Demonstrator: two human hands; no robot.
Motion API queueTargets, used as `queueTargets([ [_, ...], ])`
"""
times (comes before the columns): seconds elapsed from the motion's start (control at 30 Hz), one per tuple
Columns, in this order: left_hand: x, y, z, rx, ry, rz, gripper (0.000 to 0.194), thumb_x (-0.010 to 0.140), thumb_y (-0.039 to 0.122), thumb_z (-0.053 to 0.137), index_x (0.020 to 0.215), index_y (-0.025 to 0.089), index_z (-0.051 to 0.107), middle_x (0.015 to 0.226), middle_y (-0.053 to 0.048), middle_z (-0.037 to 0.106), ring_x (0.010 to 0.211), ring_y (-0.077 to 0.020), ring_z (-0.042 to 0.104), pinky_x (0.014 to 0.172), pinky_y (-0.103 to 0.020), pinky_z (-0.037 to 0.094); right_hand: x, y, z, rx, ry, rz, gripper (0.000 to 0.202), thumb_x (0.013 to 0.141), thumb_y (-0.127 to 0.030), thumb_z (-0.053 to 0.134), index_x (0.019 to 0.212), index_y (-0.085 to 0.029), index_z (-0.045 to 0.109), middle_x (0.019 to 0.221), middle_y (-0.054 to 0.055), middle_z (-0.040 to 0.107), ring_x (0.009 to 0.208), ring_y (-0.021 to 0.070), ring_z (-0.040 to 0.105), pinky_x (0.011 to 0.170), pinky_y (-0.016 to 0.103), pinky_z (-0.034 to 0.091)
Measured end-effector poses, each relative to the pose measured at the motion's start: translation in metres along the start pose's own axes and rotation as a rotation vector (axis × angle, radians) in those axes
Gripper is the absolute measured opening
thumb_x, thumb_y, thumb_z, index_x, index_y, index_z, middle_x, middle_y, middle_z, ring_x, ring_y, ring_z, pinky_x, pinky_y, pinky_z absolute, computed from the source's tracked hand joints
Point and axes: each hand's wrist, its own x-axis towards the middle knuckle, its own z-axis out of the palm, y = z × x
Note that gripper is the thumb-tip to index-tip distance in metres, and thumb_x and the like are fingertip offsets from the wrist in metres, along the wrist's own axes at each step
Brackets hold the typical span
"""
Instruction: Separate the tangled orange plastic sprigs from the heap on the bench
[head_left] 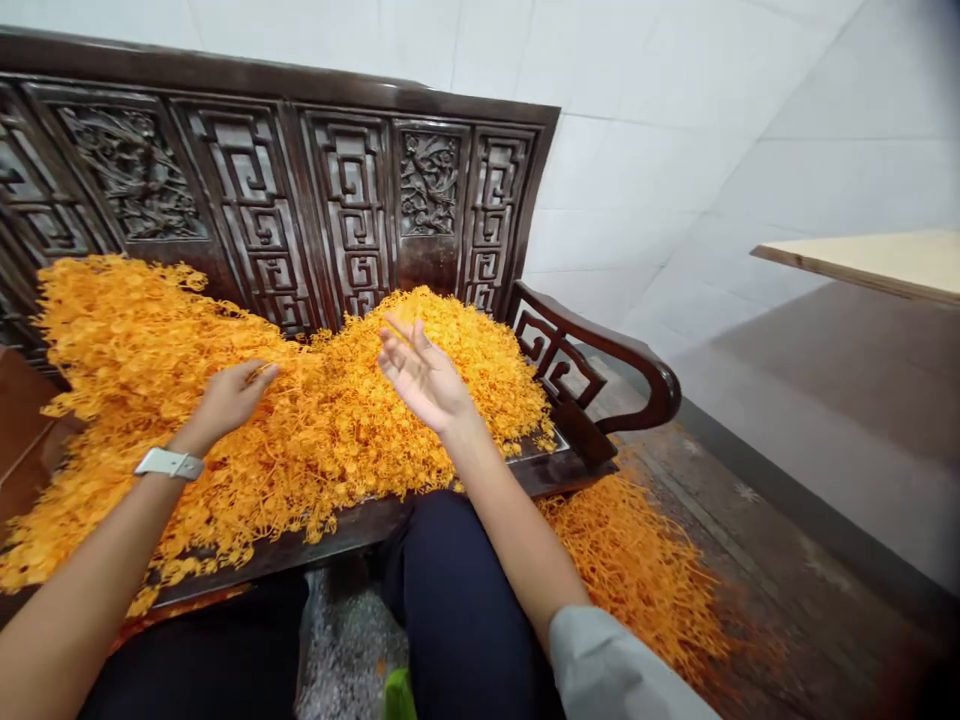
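My left hand (232, 402), with a pale watch band (169, 463) at its wrist, is over the left heap of orange plastic pieces (135, 335). Its thumb and fingers are pinched together on a small orange piece (260, 369), whose shape I cannot make out fully. In front of the right heap of orange plastic pieces (484, 355) is my right hand (426, 380), palm turned inward. Its fingers are apart and slightly blurred, and nothing shows in them. Both heaps are made of small rounded bits with thin stems and run together in the middle.
The heaps lie on a dark carved wooden bench (420, 95) with a curved armrest (622, 350) at right. Thin orange stems (637, 565) are piled on the floor beside it. A pale board edge (855, 262) juts in from the right. A brown box (22, 425) stands at far left.
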Motion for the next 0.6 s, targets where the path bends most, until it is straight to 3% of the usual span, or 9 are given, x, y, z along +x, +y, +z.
queueTargets([
  [0.03, -0.002, 0.011, -0.001, -0.036, 0.032, -0.018, 0.054, 0.099, 0.072, 0.045, 0.103, 0.022, 0.065, 0.099, -0.006, 0.077, 0.091, -0.0280, 0.070, 0.079, -0.036, 0.048, 0.004, 0.009, -0.008, 0.030, 0.229, -0.008, 0.028, 0.083, -0.035, 0.091, 0.096, -0.022, 0.070, 0.079, -0.004, 0.061, 0.069, 0.0074, 0.055, 0.073, 0.020, 0.055],
  [0.07, -0.004, 0.023, -0.002, -0.069, 0.038, -0.026, 0.057, 0.098, 0.072, 0.048, 0.113, 0.020, 0.067, 0.113, -0.010, 0.079, 0.099, -0.0305, 0.071, 0.082, -0.038, 0.050, 0.008, 0.017, -0.014, 0.037, 0.374, 0.013, 0.033, 0.079, -0.033, 0.094, 0.099, -0.021, 0.071, 0.079, -0.005, 0.059, 0.067, 0.0061, 0.053, 0.071, 0.019, 0.054],
  [0.13, -0.006, 0.044, -0.003, -0.125, 0.050, 0.004, 0.059, 0.101, 0.068, 0.045, 0.123, 0.018, 0.069, 0.125, -0.014, 0.078, 0.108, -0.0329, 0.072, 0.090, -0.040, 0.052, 0.010, 0.031, -0.018, -0.035, 0.471, 0.079, 0.041, 0.076, -0.034, 0.095, 0.105, -0.019, 0.071, 0.080, -0.006, 0.057, 0.061, 0.0049, 0.050, 0.064, 0.019, 0.051],
  [0.2, -0.009, 0.063, -0.004, -0.185, 0.062, 0.087, 0.059, 0.105, 0.062, 0.040, 0.125, 0.017, 0.071, 0.126, -0.014, 0.079, 0.111, -0.0325, 0.072, 0.094, -0.041, 0.053, 0.010, 0.038, -0.014, -0.220, 0.450, 0.111, 0.043, 0.082, -0.046, 0.090, 0.109, -0.019, 0.071, 0.086, -0.004, 0.058, 0.062, 0.0066, 0.052, 0.060, 0.022, 0.049],
  [0.3, -0.017, 0.089, -0.001, -0.228, 0.103, 0.250, 0.057, 0.108, 0.058, 0.043, 0.130, 0.016, 0.074, 0.127, -0.014, 0.079, 0.111, -0.0309, 0.073, 0.096, -0.041, 0.055, 0.009, 0.040, -0.005, -0.537, 0.436, 0.057, 0.049, 0.085, -0.060, 0.083, 0.115, -0.023, 0.071, 0.109, 0.002, 0.064, 0.079, 0.0106, 0.061, 0.064, 0.023, 0.050],
  [0.37, -0.022, 0.103, 0.001, -0.218, 0.099, 0.340, 0.054, 0.109, 0.055, 0.044, 0.131, 0.017, 0.075, 0.123, -0.013, 0.081, 0.107, -0.0291, 0.075, 0.095, -0.041, 0.056, 0.009, 0.040, -0.003, -0.595, 0.405, 0.042, 0.050, 0.085, -0.063, 0.083, 0.113, -0.024, 0.070, 0.112, 0.003, 0.066, 0.083, 0.0116, 0.063, 0.066, 0.024, 0.052],
  [0.43, -0.024, 0.111, 0.003, -0.154, 0.090, 0.409, 0.051, 0.111, 0.052, 0.044, 0.129, 0.018, 0.077, 0.118, -0.013, 0.081, 0.104, -0.0285, 0.075, 0.094, -0.041, 0.056, 0.009, 0.042, -0.005, -0.556, 0.331, 0.072, 0.047, 0.086, -0.066, 0.080, 0.101, -0.023, 0.067, 0.091, 0.000, 0.067, 0.069, 0.0107, 0.060, 0.061, 0.025, 0.049],
  [0.5, -0.022, 0.110, 0.005, -0.015, 0.088, 0.451, 0.048, 0.111, 0.047, 0.043, 0.126, 0.018, 0.078, 0.115, -0.014, 0.081, 0.102, -0.0298, 0.075, 0.091, -0.041, 0.056, 0.007, 0.042, -0.007, -0.520, 0.267, 0.086, 0.048, 0.087, -0.068, 0.077, 0.089, -0.024, 0.061, 0.065, -0.006, 0.056, 0.050, 0.0087, 0.046, 0.050, 0.024, 0.038],
  [0.6, -0.014, 0.083, 0.010, 0.145, 0.029, 0.462, 0.039, 0.107, 0.029, 0.041, 0.121, 0.022, 0.077, 0.115, -0.013, 0.081, 0.103, -0.0303, 0.076, 0.088, -0.040, 0.055, -0.002, 0.031, 0.001, -0.605, 0.237, -0.043, 0.044, 0.090, -0.062, 0.080, 0.080, -0.024, 0.060, 0.053, -0.009, 0.045, 0.044, 0.0080, 0.034, 0.046, 0.025, 0.026],
])
